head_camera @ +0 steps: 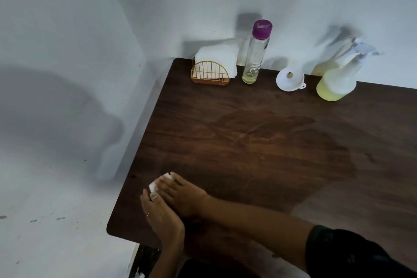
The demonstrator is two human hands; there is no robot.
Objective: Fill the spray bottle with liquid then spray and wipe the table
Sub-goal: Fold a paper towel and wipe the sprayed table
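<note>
My right hand (184, 196) reaches across to the near left part of the dark wooden table (259, 165) and presses a small white tissue (154, 184) flat under straight fingers. My left hand (159, 213) stands on its edge right beside it at the table's left edge, fingers straight, touching the right hand. A translucent spray bottle (336, 80) with yellowish liquid and a white trigger head stands at the back right. A broad, darker damp patch covers the table's middle.
Along the back wall stand a gold wire napkin holder (209, 73) with white napkins, a tall glass bottle (253, 56) with a purple cap and a little yellow liquid, and a white funnel (290, 79). Left of the table lies a pale floor.
</note>
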